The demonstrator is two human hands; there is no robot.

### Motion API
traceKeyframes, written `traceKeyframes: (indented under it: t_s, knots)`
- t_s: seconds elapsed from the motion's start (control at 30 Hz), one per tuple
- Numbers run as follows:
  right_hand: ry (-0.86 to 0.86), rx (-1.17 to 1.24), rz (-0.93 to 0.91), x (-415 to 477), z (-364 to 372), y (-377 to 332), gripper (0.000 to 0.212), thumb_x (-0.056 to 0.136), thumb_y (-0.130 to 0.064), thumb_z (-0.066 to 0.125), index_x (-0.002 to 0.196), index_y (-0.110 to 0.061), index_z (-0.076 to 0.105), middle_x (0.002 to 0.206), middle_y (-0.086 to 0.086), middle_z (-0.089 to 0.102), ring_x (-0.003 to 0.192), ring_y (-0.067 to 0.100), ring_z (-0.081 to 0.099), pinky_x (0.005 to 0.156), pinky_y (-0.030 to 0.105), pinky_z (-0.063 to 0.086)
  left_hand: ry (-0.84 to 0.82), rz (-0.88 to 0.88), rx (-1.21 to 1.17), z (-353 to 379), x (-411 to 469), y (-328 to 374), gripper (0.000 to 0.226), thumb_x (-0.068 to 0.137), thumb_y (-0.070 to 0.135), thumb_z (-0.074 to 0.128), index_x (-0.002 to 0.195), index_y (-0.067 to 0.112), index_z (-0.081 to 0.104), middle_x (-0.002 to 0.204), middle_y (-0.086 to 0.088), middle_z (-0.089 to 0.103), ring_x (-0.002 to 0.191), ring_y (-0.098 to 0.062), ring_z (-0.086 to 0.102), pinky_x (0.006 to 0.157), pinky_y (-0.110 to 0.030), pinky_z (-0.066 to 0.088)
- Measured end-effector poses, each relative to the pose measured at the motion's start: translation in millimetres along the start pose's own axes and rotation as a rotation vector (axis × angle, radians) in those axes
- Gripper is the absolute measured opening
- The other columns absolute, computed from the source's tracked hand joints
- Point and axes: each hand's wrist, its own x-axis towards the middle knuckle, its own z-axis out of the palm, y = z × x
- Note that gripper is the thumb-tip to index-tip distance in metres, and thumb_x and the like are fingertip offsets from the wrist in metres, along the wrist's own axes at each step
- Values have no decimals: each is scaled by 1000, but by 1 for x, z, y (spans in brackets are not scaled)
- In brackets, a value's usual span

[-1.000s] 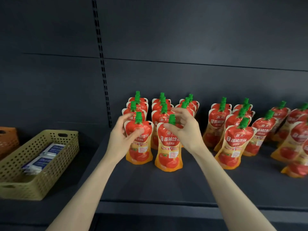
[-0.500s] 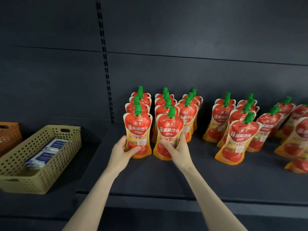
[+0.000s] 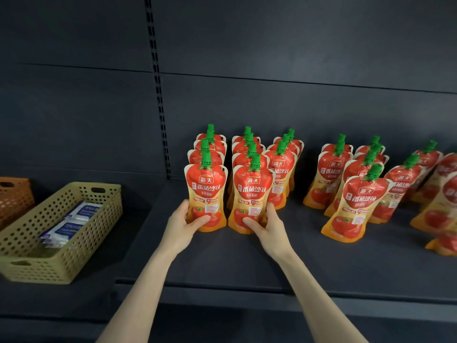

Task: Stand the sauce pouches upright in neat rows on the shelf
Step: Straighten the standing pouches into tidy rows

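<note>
Step in hand: squaring up the two leading pouches of the tidy block at centre frame.
Left hand (image 3: 181, 227): gripping the base of the left front pouch (image 3: 206, 194), a red-and-orange soft sauce pouch with a green spout cap; thumb across its face, fingers tucked behind.
Right hand (image 3: 268, 230): gripping the base of the middle front pouch (image 3: 252, 196) of the same kind; thumb on the front, fingers round its right edge.
Task's things: both held pouches upright on the dark grey metal shelf (image 3: 222, 263), each heading a row that runs back; third row (image 3: 279, 174) just to the right, its front set further back.
Next move, by judgement: letting go without tipping either pouch, then reaching right of centre for the leaning pouch (image 3: 356, 209) and its loose, tilted neighbours.
Needs: bases flat on the shelf, fronts level, even gaps.
Hard to make out: blurred pouches (image 3: 445, 194) at the right edge, cut off by the frame, upright or fallen not clear; rear pouches mostly hidden behind the front ones, count uncertain.
Lower left of frame: perforated yellow-green plastic basket (image 3: 74, 243) holding white-and-blue packets (image 3: 71, 219), print unreadable; orange basket (image 3: 12, 194) cut off at the left edge.
</note>
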Motion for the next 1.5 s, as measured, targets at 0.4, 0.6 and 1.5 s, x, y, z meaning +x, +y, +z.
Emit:
traceKeyframes:
  t_s: [0.4, 0.6, 1.5]
  knots:
    - [-18, -27, 9, -3, 0, -4, 52, 88, -25, 61, 134, -22, 36, 121, -14, 53, 109, 1, 52, 83, 7, 44, 2, 5, 50, -3, 2, -1, 38, 82, 26, 67, 115, 27, 48, 114, 9, 61, 106, -8, 58, 91, -31, 49]
    - [-12, -39, 8, -3, 1, -4, 54, 88, -24, 61, 136, -16, 36, 127, -7, 54, 117, 7, 52, 98, 23, 45, 12, 10, 61, -3, 2, -3, 37, 83, 25, 67, 114, 26, 47, 111, 9, 60, 106, -8, 58, 93, -32, 49]
    - [42, -80, 24, -13, 0, -11, 55, 86, -26, 64, 134, -21, 36, 122, -13, 52, 113, 3, 51, 78, 6, 45, 119, 16, 147, 0, -11, 2, 59, 79, 26, 72, 129, 16, 43, 122, 4, 55, 107, -9, 54, 85, -22, 45]
